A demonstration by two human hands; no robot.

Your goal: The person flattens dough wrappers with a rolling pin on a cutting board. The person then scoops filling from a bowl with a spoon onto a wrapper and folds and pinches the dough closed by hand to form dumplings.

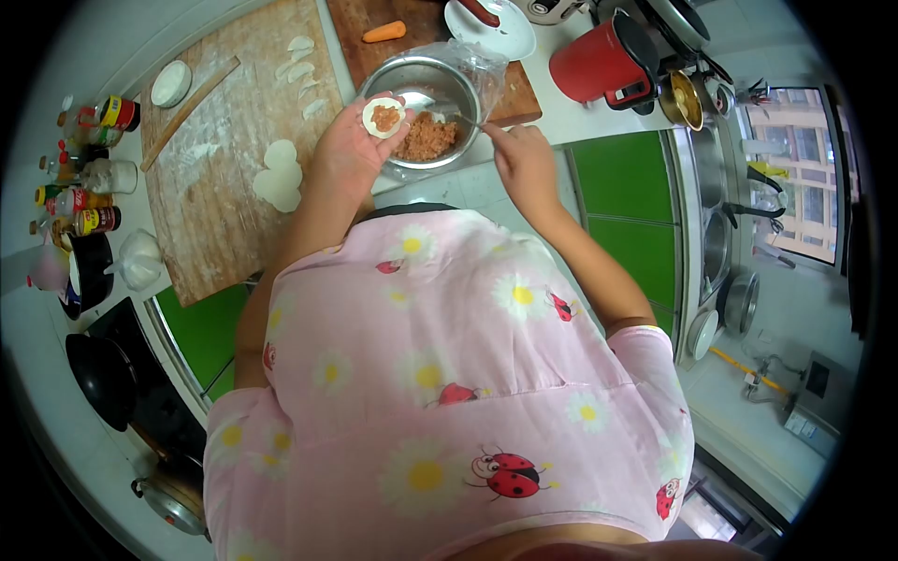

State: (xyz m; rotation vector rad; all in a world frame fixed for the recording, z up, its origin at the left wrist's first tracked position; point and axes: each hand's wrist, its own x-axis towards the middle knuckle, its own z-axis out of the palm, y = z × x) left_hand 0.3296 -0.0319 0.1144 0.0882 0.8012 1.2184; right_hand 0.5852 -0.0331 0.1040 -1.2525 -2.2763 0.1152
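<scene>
My left hand [351,140] is palm up over the left rim of a steel bowl [418,62]. It holds a round dumpling wrapper [397,128] with a small mound of orange-brown filling [384,118] at its centre. More filling [428,138] lies in the bowl. At the bowl's right side, my right hand [526,161] is closed around the handle of a thin metal utensil [465,119], probably a spoon. The utensil reaches into the bowl, and its far end cannot be made out clearly. Flat wrappers [279,178] lie, partly overlapping, on the floured board left of my left hand.
A floured wooden board [215,215] carries a rolling pin [190,113], a small bowl of white powder [171,85] and several folded dumplings [299,71]. Behind the steel bowl are a carrot [384,32] and a white plate [510,37]. A red pitcher [599,64] stands right; bottles [98,221] stand left.
</scene>
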